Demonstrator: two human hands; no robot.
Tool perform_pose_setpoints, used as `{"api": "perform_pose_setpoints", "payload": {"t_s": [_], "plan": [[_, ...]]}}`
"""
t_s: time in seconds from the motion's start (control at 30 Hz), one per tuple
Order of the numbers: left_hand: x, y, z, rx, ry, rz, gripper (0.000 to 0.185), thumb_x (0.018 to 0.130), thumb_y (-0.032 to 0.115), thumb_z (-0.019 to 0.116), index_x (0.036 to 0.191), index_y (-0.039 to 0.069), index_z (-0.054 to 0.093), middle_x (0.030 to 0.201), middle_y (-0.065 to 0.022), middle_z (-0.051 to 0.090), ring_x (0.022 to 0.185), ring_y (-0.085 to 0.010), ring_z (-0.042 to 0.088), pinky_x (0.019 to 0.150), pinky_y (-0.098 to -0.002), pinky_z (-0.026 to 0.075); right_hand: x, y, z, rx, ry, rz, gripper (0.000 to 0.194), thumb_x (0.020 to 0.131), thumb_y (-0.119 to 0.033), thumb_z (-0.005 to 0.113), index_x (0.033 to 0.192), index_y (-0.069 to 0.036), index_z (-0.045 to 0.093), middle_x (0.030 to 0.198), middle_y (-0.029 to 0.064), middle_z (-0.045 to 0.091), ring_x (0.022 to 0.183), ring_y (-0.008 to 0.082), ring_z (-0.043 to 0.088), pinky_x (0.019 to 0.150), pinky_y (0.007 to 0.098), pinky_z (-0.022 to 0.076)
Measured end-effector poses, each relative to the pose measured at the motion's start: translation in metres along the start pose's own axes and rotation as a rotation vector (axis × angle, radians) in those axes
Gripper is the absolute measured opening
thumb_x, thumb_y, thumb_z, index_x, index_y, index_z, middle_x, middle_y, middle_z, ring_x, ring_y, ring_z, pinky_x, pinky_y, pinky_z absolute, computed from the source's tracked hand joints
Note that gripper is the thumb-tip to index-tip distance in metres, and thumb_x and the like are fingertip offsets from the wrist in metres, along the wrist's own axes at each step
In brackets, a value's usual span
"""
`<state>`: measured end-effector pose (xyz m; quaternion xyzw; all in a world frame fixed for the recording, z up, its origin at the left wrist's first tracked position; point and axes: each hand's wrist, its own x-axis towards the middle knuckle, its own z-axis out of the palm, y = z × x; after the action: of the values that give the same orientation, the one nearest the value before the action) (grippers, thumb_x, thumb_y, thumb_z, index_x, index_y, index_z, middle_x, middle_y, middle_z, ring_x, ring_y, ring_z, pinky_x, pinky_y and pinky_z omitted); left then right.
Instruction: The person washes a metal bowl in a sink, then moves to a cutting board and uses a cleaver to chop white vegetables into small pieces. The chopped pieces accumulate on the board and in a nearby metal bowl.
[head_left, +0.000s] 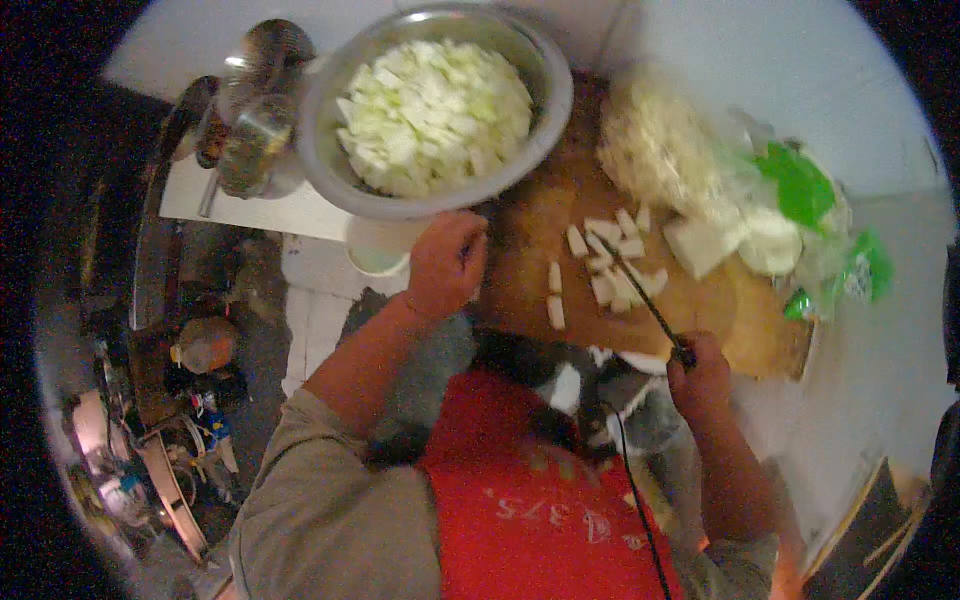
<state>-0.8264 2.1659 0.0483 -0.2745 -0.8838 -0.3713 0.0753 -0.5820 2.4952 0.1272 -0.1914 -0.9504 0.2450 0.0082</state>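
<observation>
My right hand (699, 373) grips the handle of a knife (641, 292), whose thin dark blade reaches over cut white vegetable pieces (611, 259) on a wooden cutting board (521, 262). Near the lower rim of a large metal bowl (559, 97) is my left hand (448, 259), its fingers curled; whether it touches the rim or holds anything, I cannot tell. Chopped pale green vegetable (439, 116) fills much of the bowl. Right of the cut pieces lies a larger white chunk (699, 241), beside a rounded white piece (770, 241).
A blurred pale heap (656, 142) stands at the board's back, with green and clear plastic bags (799, 184) to its right. Glass jars (259, 142) stand left of the bowl. A pale container (375, 244) is partly under the bowl's rim. A dark cord hangs over my red apron.
</observation>
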Motion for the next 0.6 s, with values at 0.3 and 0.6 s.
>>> {"api": "perform_pose_setpoints", "payload": {"t_s": [0.3, 0.6], "plan": [[-0.117, 0.049, 0.132, -0.042, -0.404, -0.238, 0.058, 0.086, 0.029, 0.080, 0.135, 0.006, 0.060, 0.130, -0.0235, 0.059, 0.120, -0.0419, 0.058, 0.104, -0.0498, 0.050, -0.056, -0.003, 0.034, 0.095, -0.093, 0.217, 0.031, 0.086, -0.012, 0.072, 0.115, 0.000, 0.069, 0.103, 0.0227, 0.071, 0.092, 0.0398, 0.071, 0.083, 0.0464, 0.0564], [-0.129, 0.025, 0.167, 0.049, -0.289, 0.004, 0.048, 0.085, 0.013, 0.074, 0.131, 0.005, 0.061, 0.128, -0.0190, 0.064, 0.128, -0.0424, 0.055, 0.105, -0.0500, 0.050, -0.092, 0.026, 0.066, 0.121, -0.110, 0.192, 0.029, 0.085, -0.012, 0.074, 0.112, -0.001, 0.068, 0.101, 0.0216, 0.070, 0.093, 0.0410, 0.070, 0.084, 0.0474, 0.0551]]}}
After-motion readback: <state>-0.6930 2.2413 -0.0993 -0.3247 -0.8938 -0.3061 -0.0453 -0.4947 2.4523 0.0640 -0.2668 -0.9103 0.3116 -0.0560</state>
